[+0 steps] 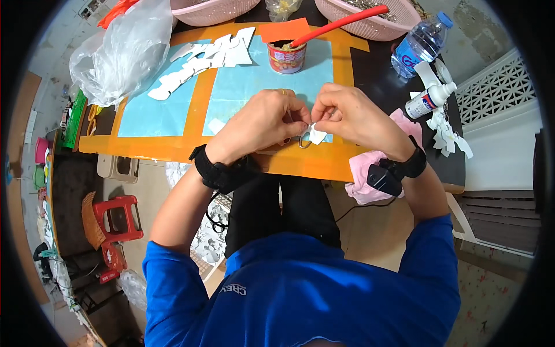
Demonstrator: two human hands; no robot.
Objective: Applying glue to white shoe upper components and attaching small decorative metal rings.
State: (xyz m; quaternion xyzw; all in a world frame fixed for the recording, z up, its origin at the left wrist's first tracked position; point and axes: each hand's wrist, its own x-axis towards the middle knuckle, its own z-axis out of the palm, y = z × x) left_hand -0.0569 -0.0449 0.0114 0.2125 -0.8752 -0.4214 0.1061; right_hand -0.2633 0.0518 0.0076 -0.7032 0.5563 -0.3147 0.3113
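Note:
Over the front edge of the work surface, my left hand (267,122) and my right hand (354,114) meet fingertip to fingertip, both pinched closed. A small white piece (317,136), like cut paper, shows just under my right thumb and fingers. Below the fingertips hangs a small curved metal wire or hook (304,143). What my left fingers pinch is too small and covered to tell. Beyond my hands stands a small tub (287,60) with paste in it, a long red-handled tool (341,25) and an orange card (286,30) at its rim.
Cut white paper strips (202,62) lie on the blue sheet (231,92) beside a plastic bag (124,55). Pink baskets (217,11) stand at the back. At the right are a water bottle (420,46), a white squeeze bottle (429,99), and a pink cloth (365,173).

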